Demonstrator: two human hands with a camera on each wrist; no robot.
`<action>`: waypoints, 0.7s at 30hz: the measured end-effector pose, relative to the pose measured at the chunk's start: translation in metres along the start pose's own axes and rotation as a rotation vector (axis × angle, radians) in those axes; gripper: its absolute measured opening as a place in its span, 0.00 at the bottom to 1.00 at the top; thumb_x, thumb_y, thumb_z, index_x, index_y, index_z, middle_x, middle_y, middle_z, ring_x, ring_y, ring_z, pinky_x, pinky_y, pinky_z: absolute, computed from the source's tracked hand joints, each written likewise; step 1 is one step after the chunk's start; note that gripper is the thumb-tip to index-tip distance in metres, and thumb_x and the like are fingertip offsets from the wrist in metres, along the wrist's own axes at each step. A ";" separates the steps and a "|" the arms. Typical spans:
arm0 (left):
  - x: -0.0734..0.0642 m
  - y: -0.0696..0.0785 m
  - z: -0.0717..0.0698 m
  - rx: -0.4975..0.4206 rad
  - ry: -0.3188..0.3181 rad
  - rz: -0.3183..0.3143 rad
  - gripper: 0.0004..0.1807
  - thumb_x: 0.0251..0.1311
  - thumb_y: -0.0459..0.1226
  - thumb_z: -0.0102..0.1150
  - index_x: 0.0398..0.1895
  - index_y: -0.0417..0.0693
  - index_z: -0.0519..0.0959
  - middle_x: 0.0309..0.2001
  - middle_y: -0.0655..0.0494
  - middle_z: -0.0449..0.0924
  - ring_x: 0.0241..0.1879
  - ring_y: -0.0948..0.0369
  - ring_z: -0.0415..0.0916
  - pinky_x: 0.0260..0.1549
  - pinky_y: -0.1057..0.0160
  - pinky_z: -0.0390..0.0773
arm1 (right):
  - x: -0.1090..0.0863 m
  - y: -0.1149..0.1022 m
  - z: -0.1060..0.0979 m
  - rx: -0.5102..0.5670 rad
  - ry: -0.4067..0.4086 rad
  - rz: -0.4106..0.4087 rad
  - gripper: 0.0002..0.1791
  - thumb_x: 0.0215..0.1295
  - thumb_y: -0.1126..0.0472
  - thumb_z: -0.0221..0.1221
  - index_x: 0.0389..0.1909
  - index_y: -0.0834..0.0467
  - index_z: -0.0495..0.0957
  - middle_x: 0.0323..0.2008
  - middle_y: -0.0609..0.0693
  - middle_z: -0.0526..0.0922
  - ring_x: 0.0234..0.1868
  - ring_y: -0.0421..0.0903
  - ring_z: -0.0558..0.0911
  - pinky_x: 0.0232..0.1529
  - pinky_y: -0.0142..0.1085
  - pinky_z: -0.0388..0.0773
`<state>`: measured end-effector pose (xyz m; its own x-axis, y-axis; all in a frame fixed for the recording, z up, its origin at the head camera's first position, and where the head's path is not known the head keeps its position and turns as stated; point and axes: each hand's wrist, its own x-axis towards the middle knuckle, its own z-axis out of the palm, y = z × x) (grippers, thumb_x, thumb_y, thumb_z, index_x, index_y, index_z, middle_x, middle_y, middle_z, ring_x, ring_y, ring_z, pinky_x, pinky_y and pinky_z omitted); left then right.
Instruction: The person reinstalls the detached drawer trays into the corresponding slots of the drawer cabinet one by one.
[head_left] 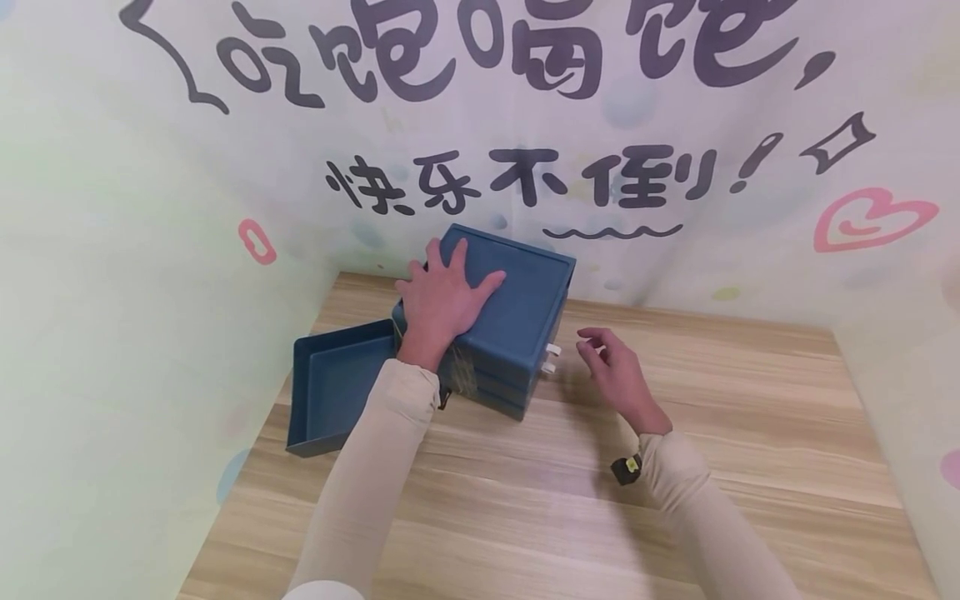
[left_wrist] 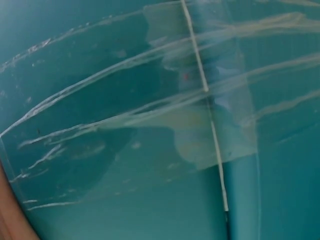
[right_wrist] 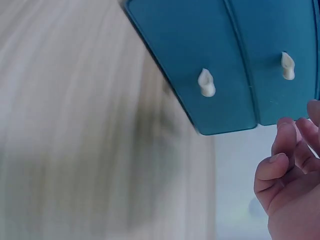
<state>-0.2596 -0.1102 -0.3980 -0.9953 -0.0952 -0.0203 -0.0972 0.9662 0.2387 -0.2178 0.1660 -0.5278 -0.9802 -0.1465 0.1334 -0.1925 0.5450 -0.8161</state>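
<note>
Steadying it, looks like: left hand (head_left: pixel 442 302) splayed atop blue boxy plastic drawer unit (head_left: pixel 525 292) on wood-grain tabletop (head_left: pixel 750 400); right hand (head_left: pixel 621 377) loosely curled, empty, near small white knobs (head_left: pixel 553 350); blue shallow tray (head_left: pixel 337 383) beside unit.

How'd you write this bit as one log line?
left hand: on top of blue box | right hand: near white knobs, empty | blue tray: on table, left of box
</note>
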 end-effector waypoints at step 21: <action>0.000 0.000 -0.001 -0.004 0.001 -0.001 0.50 0.63 0.77 0.34 0.82 0.64 0.51 0.80 0.43 0.45 0.70 0.32 0.59 0.62 0.28 0.65 | 0.054 -0.048 -0.039 0.054 0.057 -0.017 0.33 0.80 0.41 0.45 0.74 0.59 0.62 0.66 0.62 0.74 0.65 0.59 0.75 0.67 0.57 0.71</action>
<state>-0.2592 -0.1100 -0.3971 -0.9952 -0.0962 -0.0190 -0.0979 0.9652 0.2426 -0.2638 0.1638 -0.4599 -0.9782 -0.1073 0.1776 -0.2075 0.4970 -0.8426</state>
